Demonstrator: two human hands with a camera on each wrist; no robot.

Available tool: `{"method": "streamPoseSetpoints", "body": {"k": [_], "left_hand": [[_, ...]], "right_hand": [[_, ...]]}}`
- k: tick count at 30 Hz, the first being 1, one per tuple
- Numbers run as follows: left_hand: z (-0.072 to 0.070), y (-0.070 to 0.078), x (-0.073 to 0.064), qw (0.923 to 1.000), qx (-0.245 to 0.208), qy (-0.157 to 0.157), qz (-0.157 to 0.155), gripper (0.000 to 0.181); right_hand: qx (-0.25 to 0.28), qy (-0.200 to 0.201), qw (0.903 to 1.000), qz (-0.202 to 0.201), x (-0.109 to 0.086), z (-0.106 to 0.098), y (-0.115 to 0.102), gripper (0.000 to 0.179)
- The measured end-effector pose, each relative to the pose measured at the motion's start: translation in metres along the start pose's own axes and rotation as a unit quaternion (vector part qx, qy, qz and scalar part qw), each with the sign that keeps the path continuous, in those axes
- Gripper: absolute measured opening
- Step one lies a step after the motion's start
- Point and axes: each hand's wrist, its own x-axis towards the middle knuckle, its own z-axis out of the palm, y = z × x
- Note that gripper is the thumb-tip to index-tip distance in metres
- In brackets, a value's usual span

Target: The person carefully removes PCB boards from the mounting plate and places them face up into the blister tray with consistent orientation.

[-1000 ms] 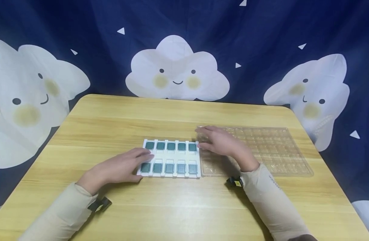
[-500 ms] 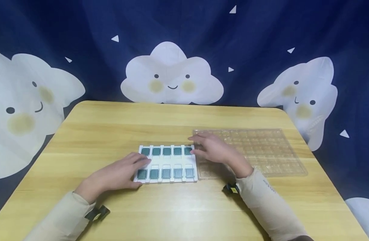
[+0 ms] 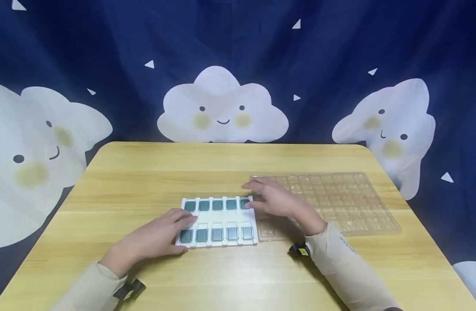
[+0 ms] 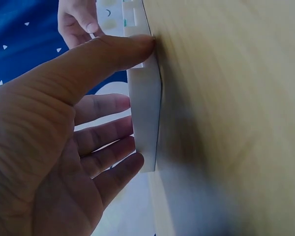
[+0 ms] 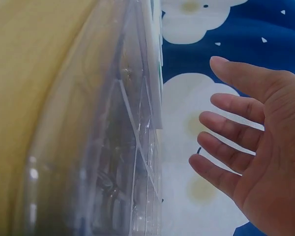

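A white tray holds two rows of green square chips, lying flat on the wooden table. At its left end my left hand has its thumb against the near edge and its relaxed fingertips at the top. In the left wrist view, the tray's pale end wall stands beside those fingers. My right hand hovers with spread fingers, its thumb overlapping the far right chip in the head view. Seen from the right wrist, that hand's fingers are apart with nothing between them. Under it lies a clear plastic compartment tray.
The clear tray's left edge lies close along the white tray's right end. Around them is the wooden table, with a blue cloud-print curtain behind its far edge. Black straps with small devices are on both wrists.
The head view has tilted, so the table and trays appear lower. My right hand has shifted slightly left, its thumb now over the white tray's right end. My left hand stays at the tray.
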Motion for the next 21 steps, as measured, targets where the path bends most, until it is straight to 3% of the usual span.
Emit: {"method": "streamPoseSetpoints", "body": {"k": [5, 10, 15, 21], "left_hand": [[0.0013, 0.0014, -0.0023, 1.0000, 0.001, 0.005, -0.006, 0.076], [0.0062, 0.0051, -0.0036, 0.9999, -0.005, -0.001, -0.010, 0.075], [0.0028, 0.0040, -0.0050, 0.9999, 0.000, 0.014, -0.008, 0.073], [-0.0015, 0.0021, -0.0006, 1.0000, -0.003, -0.001, -0.008, 0.075]], "right_hand": [[0.031, -0.010, 0.9994, 0.005, 0.0016, -0.0014, -0.0004, 0.057], [0.030, -0.033, 0.9990, 0.007, -0.0005, 0.0013, 0.0007, 0.057], [0.031, -0.052, 0.9981, 0.011, 0.0019, 0.0024, 0.0002, 0.058], [0.032, -0.063, 0.9974, 0.018, 0.0036, 0.0033, 0.0027, 0.058]]}}
